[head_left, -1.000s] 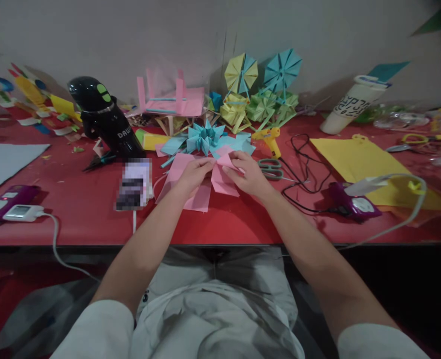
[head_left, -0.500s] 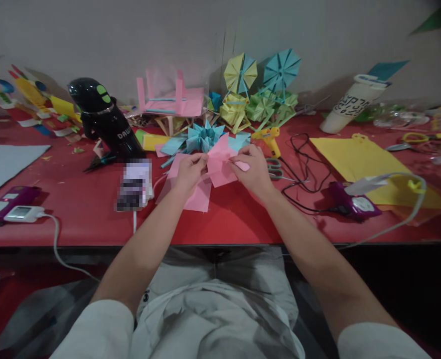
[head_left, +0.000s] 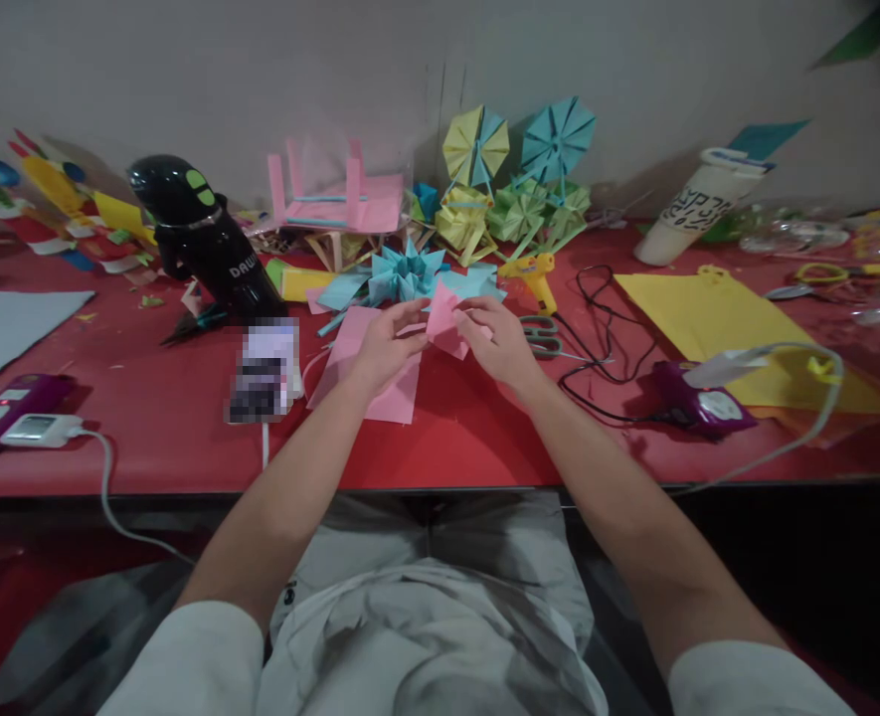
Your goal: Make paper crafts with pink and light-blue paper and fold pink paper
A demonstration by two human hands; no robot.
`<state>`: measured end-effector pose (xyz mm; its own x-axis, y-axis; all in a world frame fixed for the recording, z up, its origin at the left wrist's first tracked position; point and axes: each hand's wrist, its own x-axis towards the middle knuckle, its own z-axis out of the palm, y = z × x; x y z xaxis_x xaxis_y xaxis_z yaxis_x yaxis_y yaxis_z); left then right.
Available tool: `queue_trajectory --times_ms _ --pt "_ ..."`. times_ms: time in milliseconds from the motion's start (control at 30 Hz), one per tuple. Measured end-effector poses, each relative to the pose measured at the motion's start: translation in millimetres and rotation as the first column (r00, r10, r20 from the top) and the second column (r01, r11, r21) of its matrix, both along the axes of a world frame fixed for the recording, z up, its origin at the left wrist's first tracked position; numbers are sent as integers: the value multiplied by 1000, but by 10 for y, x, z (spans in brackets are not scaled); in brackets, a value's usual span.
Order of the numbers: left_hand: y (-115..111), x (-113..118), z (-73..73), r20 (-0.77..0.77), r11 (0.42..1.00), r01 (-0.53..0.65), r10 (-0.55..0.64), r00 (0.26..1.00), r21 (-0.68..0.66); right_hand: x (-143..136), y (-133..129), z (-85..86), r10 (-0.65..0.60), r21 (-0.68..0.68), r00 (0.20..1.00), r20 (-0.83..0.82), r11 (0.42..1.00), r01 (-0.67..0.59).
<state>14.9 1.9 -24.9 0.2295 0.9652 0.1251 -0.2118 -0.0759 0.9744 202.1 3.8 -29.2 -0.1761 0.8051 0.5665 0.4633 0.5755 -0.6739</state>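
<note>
Between my two hands, a small folded piece of pink paper [head_left: 445,320] is held up over the red table. My left hand [head_left: 389,348] pinches its left edge with thumb and fingers. On the other side, my right hand [head_left: 496,338] has its fingers closed on the paper's right edge. Beneath my left hand lies a flat pink sheet [head_left: 402,398], partly covered by the wrist. Just behind the held paper sits a blue folded-paper star [head_left: 408,274]. Green-handled scissors [head_left: 544,338] lie to the right of my right hand, their blades hidden.
A yellow glue gun [head_left: 536,278] with a black cord lies behind the scissors. Farther left stand a phone [head_left: 266,370] and a tilted black bottle [head_left: 212,244]. A purple power socket [head_left: 706,403], yellow sheets [head_left: 730,333] and a white cup [head_left: 697,207] are at right. Paper models [head_left: 476,149] line the wall.
The pink paper between my hands has gone from spread out with a raised flap to a smaller, folded shape. My fingers have shifted their hold on it.
</note>
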Motion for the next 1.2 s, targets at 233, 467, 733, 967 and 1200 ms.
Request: queue_trajectory --times_ms 233,467,733,967,1200 --pt "-50 38 101 60 984 49 -39 997 -173 -27 -75 67 42 -68 991 -129 996 -51" --pt "-58 64 143 112 955 28 5 994 -296 -14 -100 74 230 78 971 58 969 -235" --pt "-91 54 93 25 975 36 -32 999 -218 -28 -55 6 221 108 972 84 967 -229" --pt "-78 59 71 -25 971 32 -39 999 -238 -55 -35 -28 213 113 974 77 969 -221" --pt "-50 55 -14 -131 977 -9 -19 991 -214 -40 26 -54 121 96 989 81 987 -129"
